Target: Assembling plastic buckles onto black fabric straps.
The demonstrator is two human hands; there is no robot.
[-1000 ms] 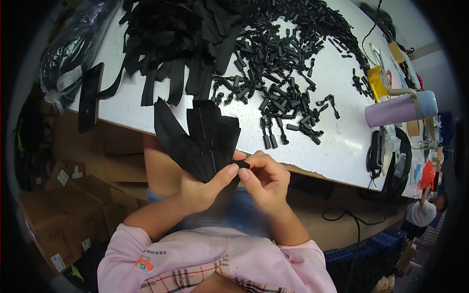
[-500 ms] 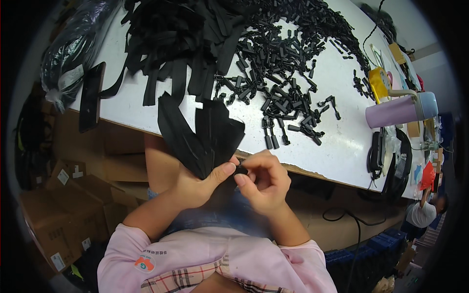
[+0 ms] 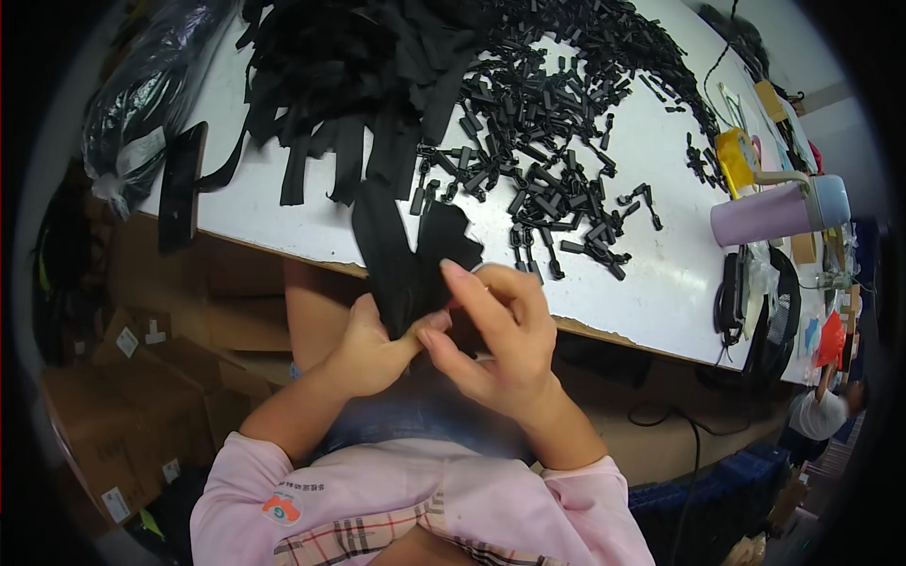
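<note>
A folded length of black zipper tape (image 3: 385, 250) stands up from my left hand (image 3: 370, 354), which grips its lower end just off the table's front edge. The tape's two upper ends fan apart toward the table. Beside it, my right hand (image 3: 514, 344) has thumb and forefinger spread, both close to the left fingertips, and I see nothing held between them. Loose black zipper sliders with long pulls (image 3: 552, 193) lie scattered beyond my right hand. More black tapes (image 3: 344, 85) are heaped at the far left, some ends hanging forward.
A dark phone (image 3: 182, 189) juts over the table's (image 3: 255, 222) left edge, near a clear plastic bag (image 3: 137, 113). At the right stand a lilac bottle (image 3: 760, 222) and a yellow tape roll (image 3: 736, 160). Cardboard boxes (image 3: 142, 415) sit at lower left. Another person (image 3: 816, 412) is at far right.
The right fingers have parted from their pinch on a small black piece, and that hand has shifted up and left. The tape has swung more upright, its ends closer together.
</note>
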